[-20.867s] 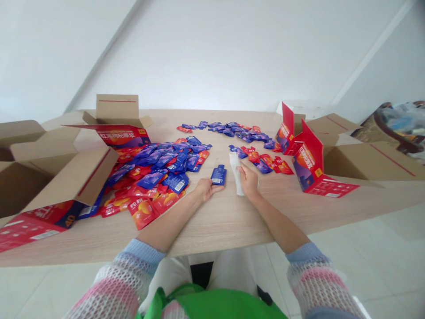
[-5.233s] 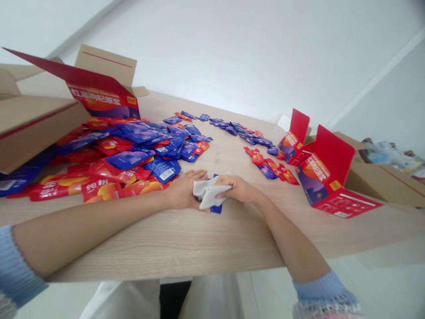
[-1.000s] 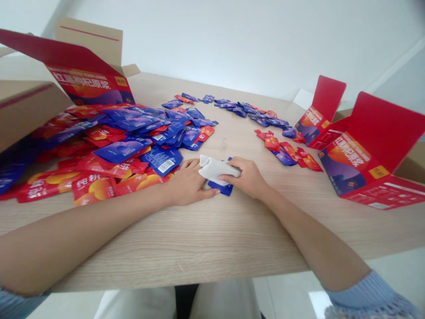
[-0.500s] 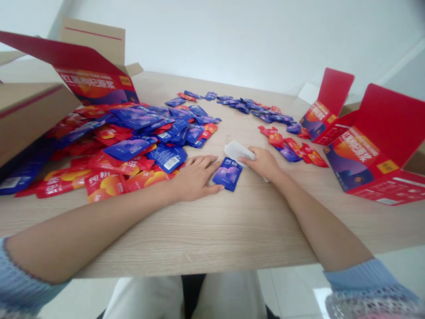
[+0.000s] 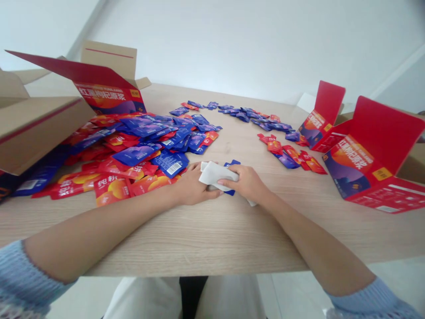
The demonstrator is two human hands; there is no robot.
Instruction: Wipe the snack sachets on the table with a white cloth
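Note:
A blue sachet lies flat on the table, mostly covered by a folded white tissue. My right hand is closed around the tissue and presses it over the sachet, with one corner of the tissue sticking out under the palm. My left hand rests on the table at the sachet's left side, thumb stretched out and apart from the fingers. The tissue hides some of its fingertips. Just behind the left hand rises a pile of red sachets and blue sachets.
A large open carton and a cardboard flap stand at the left, around the pile. Two open red boxes stand at the right. Small blue and red sachets curve along the table's back and right. The table's front edge is near my lap.
My right hand has moved the tissue left across the blue sachet, covering most of it and reaching my left hand. The left hand stays beside the sachet. The camera view has tilted slightly.

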